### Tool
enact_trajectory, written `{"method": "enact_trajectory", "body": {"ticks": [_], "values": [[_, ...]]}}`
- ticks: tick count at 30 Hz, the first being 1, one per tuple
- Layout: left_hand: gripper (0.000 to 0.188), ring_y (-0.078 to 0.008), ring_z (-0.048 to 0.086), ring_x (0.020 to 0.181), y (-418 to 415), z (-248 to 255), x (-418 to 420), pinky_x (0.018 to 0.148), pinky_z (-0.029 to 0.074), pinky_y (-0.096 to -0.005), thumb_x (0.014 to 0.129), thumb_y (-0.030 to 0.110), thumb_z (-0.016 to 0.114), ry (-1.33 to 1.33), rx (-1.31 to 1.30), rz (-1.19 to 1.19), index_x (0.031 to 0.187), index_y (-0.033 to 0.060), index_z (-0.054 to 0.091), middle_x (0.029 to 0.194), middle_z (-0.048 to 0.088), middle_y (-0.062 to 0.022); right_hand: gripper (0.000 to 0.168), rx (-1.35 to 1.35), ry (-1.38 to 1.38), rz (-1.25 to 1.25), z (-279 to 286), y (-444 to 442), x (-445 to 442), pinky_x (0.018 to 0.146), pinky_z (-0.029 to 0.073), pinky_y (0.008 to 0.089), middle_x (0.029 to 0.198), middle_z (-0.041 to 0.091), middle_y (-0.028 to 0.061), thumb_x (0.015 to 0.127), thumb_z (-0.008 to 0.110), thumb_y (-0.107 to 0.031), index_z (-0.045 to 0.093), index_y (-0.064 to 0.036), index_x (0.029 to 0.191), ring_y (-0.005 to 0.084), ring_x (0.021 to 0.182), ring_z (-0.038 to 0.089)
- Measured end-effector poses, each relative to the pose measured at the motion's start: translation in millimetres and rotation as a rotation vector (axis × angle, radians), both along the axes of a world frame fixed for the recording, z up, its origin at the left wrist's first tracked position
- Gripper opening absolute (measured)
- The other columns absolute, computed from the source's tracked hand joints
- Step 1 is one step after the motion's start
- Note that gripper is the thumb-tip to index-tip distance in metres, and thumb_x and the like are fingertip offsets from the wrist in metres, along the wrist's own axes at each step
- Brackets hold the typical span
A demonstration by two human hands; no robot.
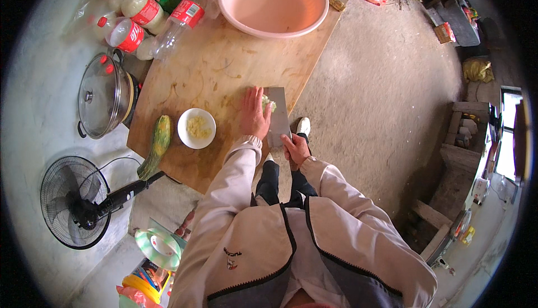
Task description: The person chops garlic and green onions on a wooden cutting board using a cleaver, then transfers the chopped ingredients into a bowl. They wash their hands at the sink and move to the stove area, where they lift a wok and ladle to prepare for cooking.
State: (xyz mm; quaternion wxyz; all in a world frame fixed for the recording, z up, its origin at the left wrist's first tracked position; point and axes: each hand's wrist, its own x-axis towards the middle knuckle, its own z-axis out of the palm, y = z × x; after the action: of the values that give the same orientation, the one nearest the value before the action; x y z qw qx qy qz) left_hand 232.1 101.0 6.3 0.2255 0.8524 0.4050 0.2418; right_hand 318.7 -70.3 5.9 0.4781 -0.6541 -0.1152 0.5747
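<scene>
My right hand (pixel 296 149) grips the handle of a broad-bladed cleaver (pixel 276 119), its flat blade over the right edge of the wooden table (pixel 210 68). Against the blade's left side lies a small heap of pale green chopped pieces (pixel 267 103). My left hand (pixel 257 114) is beside the heap, fingers stretched out and touching the pieces and blade; its palm is hidden. Left of it stands a white bowl (pixel 183 129) holding chopped yellowish bits (pixel 198 127). Farther left lies a green and yellow squash (pixel 160 140).
A pink plastic basin (pixel 273 34) stands at the table's far end. Several plastic bottles (pixel 145 9) crowd the far left corner. A glass-lidded pan (pixel 101 95) and a black fan (pixel 75 203) stand left of the table.
</scene>
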Motion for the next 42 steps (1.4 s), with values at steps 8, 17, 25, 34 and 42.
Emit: {"method": "enact_trajectory", "body": {"ticks": [8, 17, 25, 34, 42], "values": [[0.049, -0.0356, 0.042, 0.132, -15, -8, 6, 0.110, 0.033, -0.0474, 0.093, 0.022, 0.058, -0.082, -0.001, 0.049, 0.137, 0.0030, 0.045, 0.142, 0.046, -0.0186, 0.034, -0.008, 0.000, -0.025, -6, 6, -20, 0.040, 0.038, 0.0262, 0.059, 0.049, -0.0010, 0.097, 0.060, -0.034, 0.056, -0.004, 0.081, 0.0084, 0.044, 0.045], [0.048, -0.0378, 0.041, 0.131, -41, -4, 13, 0.110, 0.034, -0.0464, 0.093, 0.015, 0.055, -0.215, -0.139, 0.136, 0.137, -0.0005, 0.043, 0.141, 0.044, -0.0212, 0.029, -0.004, -0.103, 0.028, -15, 7, -25, 0.041, 0.039, 0.0267, 0.058, 0.052, 0.0008, 0.099, 0.054, -0.025, 0.054, -0.004, 0.080, 0.0098, 0.044, 0.048], [0.051, -0.0398, 0.036, 0.135, -58, -6, 16, 0.112, 0.030, -0.0465, 0.096, 0.017, 0.051, -0.233, -0.185, 0.189, 0.143, -0.0004, 0.037, 0.147, 0.038, -0.0230, 0.027, 0.027, -0.130, -0.023, -42, 3, -27, 0.046, 0.042, 0.0292, 0.062, 0.058, 0.0033, 0.096, 0.058, -0.025, 0.060, -0.001, 0.083, 0.0096, 0.053, 0.054], [0.050, -0.0296, 0.040, 0.136, -49, -14, -10, 0.114, 0.030, -0.0388, 0.106, 0.028, 0.036, -0.938, -0.640, 0.372, 0.145, -0.0019, 0.033, 0.148, 0.039, -0.0210, 0.034, 0.005, -0.096, 0.058, -21, 7, -22, 0.043, 0.037, 0.0264, 0.058, 0.050, 0.0000, 0.099, 0.055, -0.033, 0.054, -0.004, 0.081, 0.0087, 0.045, 0.046], [0.040, -0.0305, 0.051, 0.126, -41, -21, -28, 0.109, 0.039, -0.0410, 0.103, 0.017, 0.042, -1.048, -0.751, 0.445, 0.139, -0.0012, 0.041, 0.137, 0.049, -0.0208, 0.039, -0.039, -0.206, 0.116, -11, 11, -19, 0.043, 0.037, 0.0282, 0.056, 0.051, 0.0010, 0.098, 0.054, -0.039, 0.055, -0.003, 0.084, 0.0099, 0.045, 0.047]]}}
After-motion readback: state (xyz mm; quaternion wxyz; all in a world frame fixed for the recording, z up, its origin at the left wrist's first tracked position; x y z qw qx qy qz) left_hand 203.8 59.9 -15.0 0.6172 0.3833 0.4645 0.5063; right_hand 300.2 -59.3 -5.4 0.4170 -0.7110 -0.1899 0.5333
